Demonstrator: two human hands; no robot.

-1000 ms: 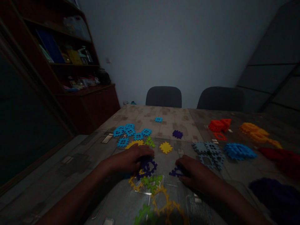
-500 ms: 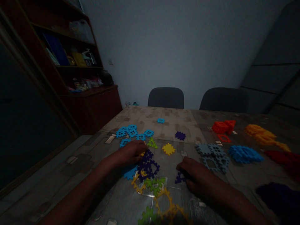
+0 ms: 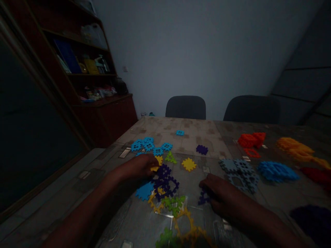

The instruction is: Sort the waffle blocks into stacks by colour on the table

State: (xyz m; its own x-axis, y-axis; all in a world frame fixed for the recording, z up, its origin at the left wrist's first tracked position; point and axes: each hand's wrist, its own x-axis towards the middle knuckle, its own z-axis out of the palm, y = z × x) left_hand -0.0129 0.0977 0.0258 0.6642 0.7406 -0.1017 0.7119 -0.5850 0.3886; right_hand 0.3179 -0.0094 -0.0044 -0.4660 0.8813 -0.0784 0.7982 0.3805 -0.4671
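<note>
My left hand [image 3: 143, 165] is closed at the near-left pile, its fingertips on a yellow toothed building piece [image 3: 154, 168]. Beside it lie purple toothed pieces [image 3: 165, 170] and a flat blue piece [image 3: 144, 191]. Further right, my right hand [image 3: 217, 191] has its fingers curled round a purple toothed piece [image 3: 203, 198], which looks like an open-centred triangle; the hand covers part of it. Between and beyond the hands are a yellow piece [image 3: 189, 164], a green triangle [image 3: 170, 157] and a solid purple square [image 3: 202, 149]. Green pieces [image 3: 173, 204] overlap yellow frames [image 3: 184, 222] nearer me.
Light-blue window squares [image 3: 148, 146] lie at the left, with a single one [image 3: 180, 133] far back. Grey pieces [image 3: 239, 168] and blue [image 3: 278, 171], orange-red [image 3: 250, 140], orange [image 3: 294, 150], red [image 3: 317, 175] and dark purple [image 3: 311, 218] piles fill the right. Two chairs [image 3: 185, 106] stand behind the table.
The whole view has shifted slightly to the right. My left hand has drawn back a little, showing more of the yellow piece. My right hand still has the purple piece.
</note>
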